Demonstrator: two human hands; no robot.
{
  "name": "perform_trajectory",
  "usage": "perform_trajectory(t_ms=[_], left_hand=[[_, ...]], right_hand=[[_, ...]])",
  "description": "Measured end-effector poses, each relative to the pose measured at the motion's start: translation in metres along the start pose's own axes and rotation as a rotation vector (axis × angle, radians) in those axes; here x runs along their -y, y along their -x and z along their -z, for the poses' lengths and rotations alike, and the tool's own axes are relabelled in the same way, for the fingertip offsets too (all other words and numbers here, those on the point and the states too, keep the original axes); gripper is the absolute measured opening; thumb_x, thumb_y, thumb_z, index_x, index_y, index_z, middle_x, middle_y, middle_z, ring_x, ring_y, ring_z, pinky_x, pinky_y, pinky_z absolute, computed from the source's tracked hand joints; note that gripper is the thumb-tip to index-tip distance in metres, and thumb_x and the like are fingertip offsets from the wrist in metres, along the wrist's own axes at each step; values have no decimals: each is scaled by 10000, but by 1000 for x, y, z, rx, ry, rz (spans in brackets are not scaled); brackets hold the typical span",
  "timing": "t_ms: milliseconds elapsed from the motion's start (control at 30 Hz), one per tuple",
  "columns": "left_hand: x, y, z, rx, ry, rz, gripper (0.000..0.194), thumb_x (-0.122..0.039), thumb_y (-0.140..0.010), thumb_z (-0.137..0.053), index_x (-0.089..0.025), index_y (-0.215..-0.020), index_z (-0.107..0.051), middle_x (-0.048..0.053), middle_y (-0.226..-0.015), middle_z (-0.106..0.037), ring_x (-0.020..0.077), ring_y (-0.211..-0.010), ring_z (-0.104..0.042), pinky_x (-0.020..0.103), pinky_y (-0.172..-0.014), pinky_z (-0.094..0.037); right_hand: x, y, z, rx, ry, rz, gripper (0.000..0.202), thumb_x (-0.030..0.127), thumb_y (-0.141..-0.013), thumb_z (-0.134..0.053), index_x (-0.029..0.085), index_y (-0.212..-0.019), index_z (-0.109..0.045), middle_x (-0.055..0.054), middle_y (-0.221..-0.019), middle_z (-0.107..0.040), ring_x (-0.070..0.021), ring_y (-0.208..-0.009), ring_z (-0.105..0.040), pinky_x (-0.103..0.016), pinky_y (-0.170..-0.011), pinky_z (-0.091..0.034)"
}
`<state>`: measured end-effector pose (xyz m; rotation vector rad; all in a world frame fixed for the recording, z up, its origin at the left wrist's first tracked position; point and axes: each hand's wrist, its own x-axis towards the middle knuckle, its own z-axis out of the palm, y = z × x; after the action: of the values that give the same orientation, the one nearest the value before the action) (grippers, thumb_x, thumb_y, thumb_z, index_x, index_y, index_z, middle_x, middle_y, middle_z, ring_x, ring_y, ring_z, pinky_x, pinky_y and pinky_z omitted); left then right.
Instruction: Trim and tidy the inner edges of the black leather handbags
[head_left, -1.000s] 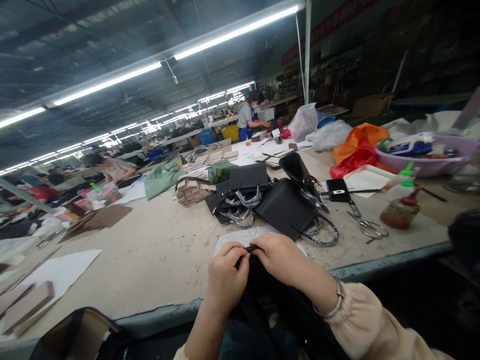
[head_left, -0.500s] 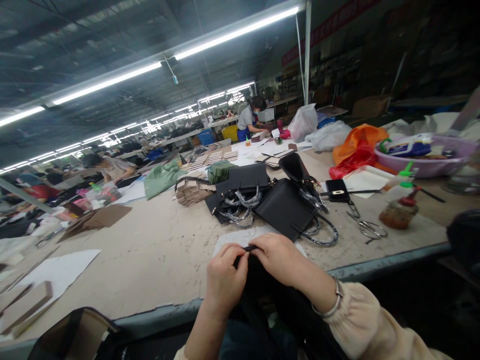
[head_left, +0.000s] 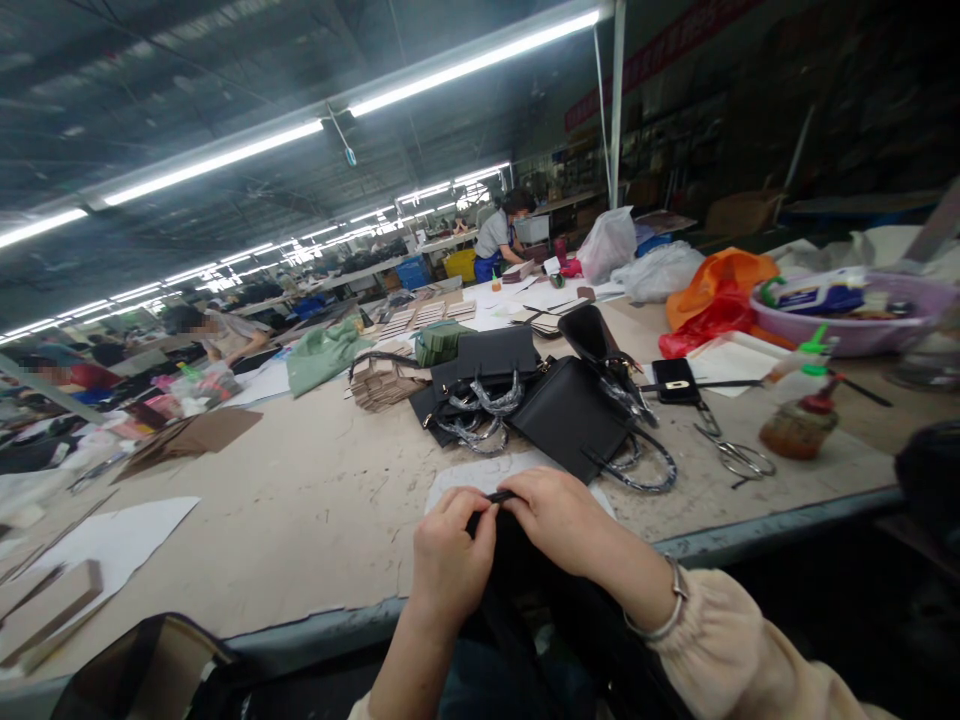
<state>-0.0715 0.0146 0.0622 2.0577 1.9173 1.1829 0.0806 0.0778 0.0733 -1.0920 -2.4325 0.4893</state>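
A thin black strip (head_left: 499, 496) is pinched between my two hands at the table's front edge. My left hand (head_left: 452, 545) grips its left end between thumb and fingers. On the other end, my right hand (head_left: 559, 515) has its fingers closed from above, with a metal bracelet at the wrist. Dark material hangs below the fingers, its shape hard to make out. Just beyond the hands lie a black bag (head_left: 571, 418) with plastic-wrapped handles and a smaller black bag (head_left: 495, 362).
Scissors (head_left: 741, 460), a glue bottle (head_left: 799, 425), a phone (head_left: 673, 381) and a purple basin (head_left: 847, 335) stand on the right. Stacked brown pieces (head_left: 386, 380) and green cloth (head_left: 326, 355) lie beyond the bags. White paper (head_left: 142, 540) is at left. A person (head_left: 495, 240) works farther back.
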Motion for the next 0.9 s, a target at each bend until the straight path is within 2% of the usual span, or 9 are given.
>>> perform_trajectory(t_ms=[900], left_hand=[[-1, 2, -2, 5, 41, 17, 98, -174, -816, -538, -196, -752, -609, 12, -829, -639, 153, -788, -592, 289, -744, -463]], right_hand=[[1, 7, -3, -13, 9, -21, 221, 234, -899, -455, 223, -948, -670, -32, -928, -681, -185, -904, -597, -276, -806, -404]])
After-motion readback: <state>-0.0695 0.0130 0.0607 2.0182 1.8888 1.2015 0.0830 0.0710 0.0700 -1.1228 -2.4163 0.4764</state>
